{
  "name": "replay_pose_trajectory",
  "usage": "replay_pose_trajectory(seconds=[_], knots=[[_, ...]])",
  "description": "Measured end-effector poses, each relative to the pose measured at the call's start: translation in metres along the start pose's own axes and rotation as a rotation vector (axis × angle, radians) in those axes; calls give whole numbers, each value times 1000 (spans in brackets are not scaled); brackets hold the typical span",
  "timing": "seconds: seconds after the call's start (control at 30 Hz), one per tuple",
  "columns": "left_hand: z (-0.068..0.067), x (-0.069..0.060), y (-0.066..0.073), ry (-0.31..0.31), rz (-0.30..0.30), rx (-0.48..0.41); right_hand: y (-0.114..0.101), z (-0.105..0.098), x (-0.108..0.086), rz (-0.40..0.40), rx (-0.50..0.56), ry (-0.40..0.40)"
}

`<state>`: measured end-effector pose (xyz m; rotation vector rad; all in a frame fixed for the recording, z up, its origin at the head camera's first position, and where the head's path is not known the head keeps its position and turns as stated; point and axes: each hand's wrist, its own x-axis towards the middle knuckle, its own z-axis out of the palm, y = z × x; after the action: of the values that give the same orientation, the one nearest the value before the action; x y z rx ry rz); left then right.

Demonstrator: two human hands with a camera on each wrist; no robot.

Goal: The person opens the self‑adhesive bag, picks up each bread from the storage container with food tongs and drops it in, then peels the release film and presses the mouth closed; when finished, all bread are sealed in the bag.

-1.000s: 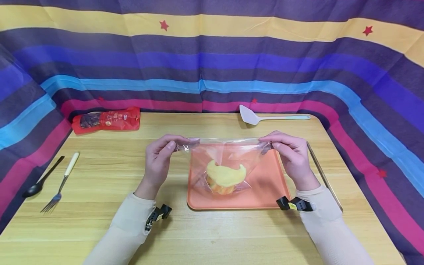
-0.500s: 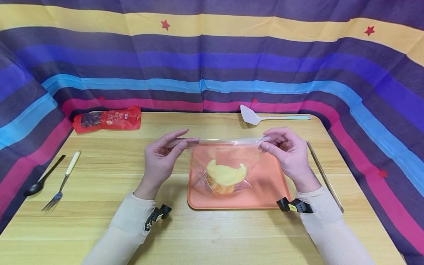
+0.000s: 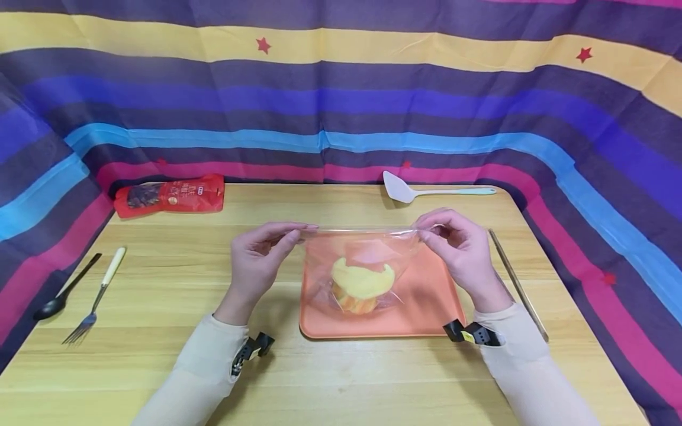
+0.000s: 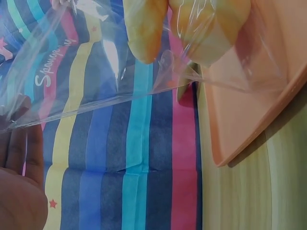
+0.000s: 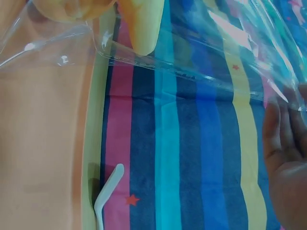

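A clear plastic bag hangs above the orange tray, its top edge stretched between the two hands. Inside lies a crescent-shaped, croissant-like bread, pale yellow on top and orange-brown below. The left hand pinches the bag's top left corner between thumb and fingers. At the top right corner, the right hand pinches the film the same way. Both wrist views show the bread through the film from below; the fingertips are partly hidden there.
A red food packet lies at the back left, and a white spatula at the back right. To the left are a black spoon and a fork. A thin metal rod lies right of the tray.
The left fingers lifted off the bag's top edge, then came down onto it again. The right fingers shifted their pinch along the corner. The bag and bread stay nearly in place.
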<state>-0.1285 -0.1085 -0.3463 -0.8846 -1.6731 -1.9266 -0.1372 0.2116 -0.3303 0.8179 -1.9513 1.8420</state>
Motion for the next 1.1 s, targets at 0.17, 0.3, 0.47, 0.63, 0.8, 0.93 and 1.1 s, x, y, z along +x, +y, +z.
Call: replay_pose_trajectory(seconds=[0.17, 0.3, 0.47, 0.63, 0.8, 0.93, 1.1], knots=[[0, -1, -2, 2, -7, 17, -1, 1, 1, -15, -33, -20], [1, -1, -1, 6, -12, 46, -4, 0, 3, -27, -114, -51], [2, 0, -1, 10, -11, 95, -13, 4, 14, -150, -451, -202], [4, 0, -4, 20, -8, 112, -25, 25, 30, -345, -754, -339], [6, -1, -4, 38, -17, 129, -34, 58, 43, -473, -831, -418], [6, 0, -4, 11, 9, 122, -36, 79, 47, -510, -812, -428], [5, 0, -4, -25, 60, 107, -37, 99, 52, -523, -780, -424]])
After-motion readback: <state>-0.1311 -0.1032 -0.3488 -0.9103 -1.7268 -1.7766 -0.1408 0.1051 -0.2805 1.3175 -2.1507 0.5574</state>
